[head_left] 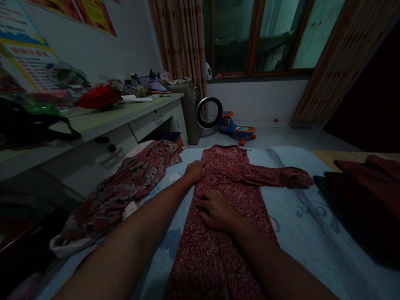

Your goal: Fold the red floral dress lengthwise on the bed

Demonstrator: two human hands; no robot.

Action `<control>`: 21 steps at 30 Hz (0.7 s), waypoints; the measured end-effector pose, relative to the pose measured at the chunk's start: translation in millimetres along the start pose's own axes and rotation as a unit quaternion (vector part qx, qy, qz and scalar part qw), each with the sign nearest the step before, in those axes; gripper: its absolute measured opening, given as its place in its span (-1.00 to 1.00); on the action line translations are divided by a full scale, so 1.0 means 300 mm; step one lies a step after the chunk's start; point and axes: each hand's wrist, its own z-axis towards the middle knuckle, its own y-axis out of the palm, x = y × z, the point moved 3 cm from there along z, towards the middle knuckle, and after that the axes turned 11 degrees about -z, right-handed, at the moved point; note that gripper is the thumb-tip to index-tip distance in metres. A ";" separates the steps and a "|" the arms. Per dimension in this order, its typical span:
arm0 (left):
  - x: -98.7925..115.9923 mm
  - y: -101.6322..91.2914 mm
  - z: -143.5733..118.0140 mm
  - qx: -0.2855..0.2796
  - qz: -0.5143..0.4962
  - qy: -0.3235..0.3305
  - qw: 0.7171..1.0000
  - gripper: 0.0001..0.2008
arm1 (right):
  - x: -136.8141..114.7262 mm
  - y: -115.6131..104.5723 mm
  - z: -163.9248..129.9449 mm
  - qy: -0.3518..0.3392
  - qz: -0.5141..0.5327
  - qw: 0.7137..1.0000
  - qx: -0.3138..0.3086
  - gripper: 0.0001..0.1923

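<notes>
A dark red dress (pixel 218 250) with a small pale pattern lies spread on the light blue bed cover. One long sleeve (pixel 275 176) stretches out to the right; the opposite sleeve does not show apart from the body. My left hand (pixel 195 171) rests on the dress's left edge below the shoulder, fingers reaching onto the cloth. Closer to me, my right hand (pixel 215 210) lies palm down on the middle of the dress, its fingers loosely spread. Both forearms come in from the bottom, the right one crossing the skirt.
A crumpled patterned garment (pixel 134 183) lies along the bed's left side. Dark folded clothes (pixel 368 196) are stacked at the right. A cluttered desk (pixel 125 112) runs along the left wall. Beyond the bed stand a washing machine (pixel 190 116) with its round door ajar and a blue ride-on toy (pixel 236 128).
</notes>
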 end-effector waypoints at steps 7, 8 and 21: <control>-0.008 0.013 0.078 -0.001 0.010 -0.024 1.000 -0.64 | 0.004 0.010 0.002 0.005 0.004 1.000 -0.001 -0.73; -0.010 0.017 0.084 0.000 0.010 -0.027 1.000 -0.63 | 0.005 0.012 0.002 0.005 0.006 1.000 0.000 -0.72; -0.040 0.024 0.198 -0.024 0.011 -0.062 0.998 -0.58 | 0.006 0.007 0.004 0.011 0.016 1.000 -0.006 -0.71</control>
